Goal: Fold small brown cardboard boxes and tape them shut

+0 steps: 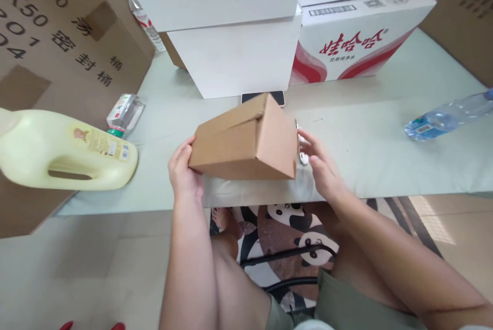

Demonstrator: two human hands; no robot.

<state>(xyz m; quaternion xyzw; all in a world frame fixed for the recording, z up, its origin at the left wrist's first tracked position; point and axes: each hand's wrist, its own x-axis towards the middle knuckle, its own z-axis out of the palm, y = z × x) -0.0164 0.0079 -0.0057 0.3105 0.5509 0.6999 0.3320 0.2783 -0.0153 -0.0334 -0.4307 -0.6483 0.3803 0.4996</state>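
Observation:
A small brown cardboard box (246, 140) is tilted above the near edge of the pale table (377, 155). My left hand (184, 170) grips its left end, fingers curled on the side. At the box's right end my right hand (319, 163) has its fingers stretched out, touching or almost touching the side. A small shiny object (302, 158) lies just behind those fingers; I cannot make out what it is. A dark phone-like slab (263, 96) lies behind the box.
A yellow jug (65, 152) lies at left, with a crushed clear bottle (124, 114) beside it. A water bottle (449, 116) lies at right. White boxes (234, 57) and a red-and-white carton (354, 42) stand behind. Big brown cartons (57, 47) flank the table.

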